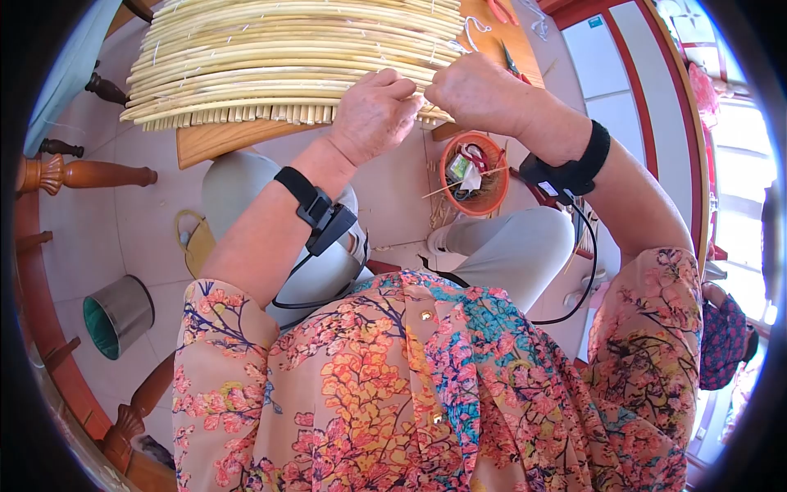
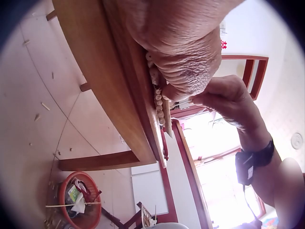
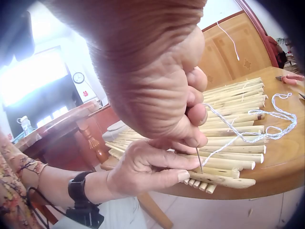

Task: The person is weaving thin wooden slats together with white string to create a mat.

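A mat of pale stalks (image 1: 279, 61), tied in rows with white thread, lies on a wooden table (image 1: 221, 143). My left hand (image 1: 373, 115) grips the mat's near edge, its thumb along the outermost stalk (image 3: 228, 180) in the right wrist view. Close beside it, my right hand (image 1: 484, 94) pinches a thin metal needle (image 3: 199, 160), whose tip points down at that stalk. White string (image 3: 243, 137) trails from near the right fingers over the stalks onto the tabletop. In the left wrist view the left hand (image 2: 186, 52) hides most of the mat.
Red-handled pliers (image 1: 514, 69) lie on the table right of the mat. On the floor below stands an orange basket (image 1: 502, 176) holding scraps. A metal bin (image 1: 131, 316) is at the left, near turned wooden furniture legs (image 1: 98, 174). A white cabinet (image 1: 602, 66) stands at right.
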Demonstrator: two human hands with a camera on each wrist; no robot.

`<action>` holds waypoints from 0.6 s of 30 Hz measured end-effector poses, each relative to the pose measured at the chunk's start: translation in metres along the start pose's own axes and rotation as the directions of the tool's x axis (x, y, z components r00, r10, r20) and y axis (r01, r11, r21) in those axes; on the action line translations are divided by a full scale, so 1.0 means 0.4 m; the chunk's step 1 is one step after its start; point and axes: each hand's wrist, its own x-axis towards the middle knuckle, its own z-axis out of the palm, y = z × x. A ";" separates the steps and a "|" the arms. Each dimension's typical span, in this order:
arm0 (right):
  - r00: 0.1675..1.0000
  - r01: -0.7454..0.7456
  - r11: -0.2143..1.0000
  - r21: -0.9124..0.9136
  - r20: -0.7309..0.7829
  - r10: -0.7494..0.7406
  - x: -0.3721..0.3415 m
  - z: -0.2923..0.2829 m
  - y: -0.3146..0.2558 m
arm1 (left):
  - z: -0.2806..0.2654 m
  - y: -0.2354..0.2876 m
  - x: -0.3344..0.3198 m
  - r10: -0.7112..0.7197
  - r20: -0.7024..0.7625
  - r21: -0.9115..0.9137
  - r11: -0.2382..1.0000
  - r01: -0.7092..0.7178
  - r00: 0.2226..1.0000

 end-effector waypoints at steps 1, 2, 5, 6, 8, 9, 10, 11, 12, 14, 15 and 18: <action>1.000 0.006 1.000 0.008 -0.016 -0.006 0.001 0.000 -0.001 | -0.001 0.000 -0.001 -0.002 0.004 -0.001 1.000 0.002 1.000; 1.000 0.007 1.000 0.009 -0.016 -0.007 0.001 0.000 -0.002 | -0.001 0.002 -0.001 -0.003 0.005 -0.001 1.000 0.003 1.000; 1.000 -0.025 0.999 0.045 -0.007 0.025 -0.001 -0.004 -0.004 | -0.003 0.005 0.003 -0.020 -0.010 -0.019 1.000 0.020 1.000; 0.999 -0.028 0.999 0.037 -0.013 0.029 0.000 -0.005 -0.007 | -0.005 0.005 0.003 -0.021 -0.006 -0.024 1.000 0.020 1.000; 0.999 -0.033 0.999 0.031 -0.021 0.033 0.003 -0.004 -0.009 | -0.004 0.003 0.001 -0.020 0.000 -0.029 0.999 0.020 1.000; 0.999 -0.032 0.999 0.028 0.030 0.031 0.005 -0.004 -0.009 | -0.003 0.001 0.001 -0.009 0.008 -0.011 1.000 0.009 1.000; 0.996 -0.031 0.999 0.024 0.082 0.029 0.006 -0.003 -0.008 | -0.003 0.000 0.001 0.003 0.015 0.007 1.000 -0.003 1.000; 0.996 -0.033 0.999 0.022 0.082 0.031 0.005 -0.002 -0.009 | -0.003 0.001 0.002 0.004 0.014 0.006 1.000 -0.004 1.000; 0.996 -0.035 0.999 0.013 0.079 0.034 0.003 -0.002 -0.011 | -0.002 0.004 0.003 -0.003 0.011 0.009 1.000 0.003 1.000; 0.997 -0.036 0.999 0.003 0.075 0.035 0.003 -0.005 -0.014 | -0.003 0.003 0.004 -0.012 0.007 0.012 1.000 0.012 1.000; 0.997 -0.030 1.000 -0.001 0.073 0.030 0.004 -0.007 -0.015 | -0.003 0.003 0.003 -0.008 0.006 0.015 1.000 0.007 1.000; 0.997 -0.026 1.000 0.008 0.076 0.026 0.006 -0.008 -0.016 | -0.002 0.001 0.000 -0.007 0.015 0.018 1.000 0.007 1.000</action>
